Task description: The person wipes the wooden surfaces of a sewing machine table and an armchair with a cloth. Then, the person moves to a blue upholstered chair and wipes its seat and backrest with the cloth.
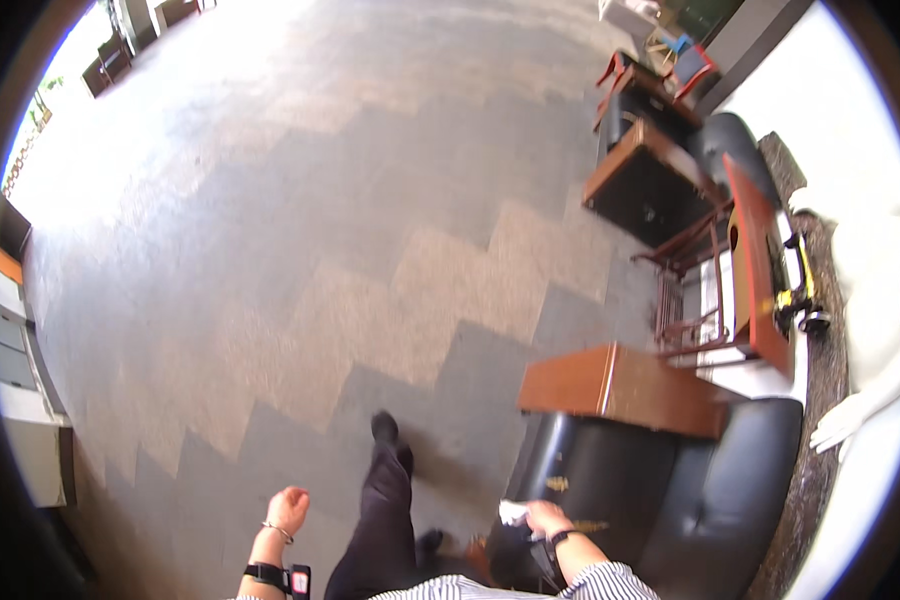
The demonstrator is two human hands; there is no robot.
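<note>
My left hand hangs over the tiled floor with its fingers curled in, and nothing shows in it. A bracelet and a black strap with a small device circle that wrist and forearm. In my right hand is a crumpled white tissue or cloth. That hand is in front of the worn black seat of an armchair with a wooden armrest. Whether it touches the seat cannot be told. My leg in dark trousers is stretched forward on the floor.
Beyond the armchair stand a red-edged wooden table and a second black armchair. A yellow and black object and a white statue line the right side. Pale cabinets stand at left. Grey and beige tiles spread ahead.
</note>
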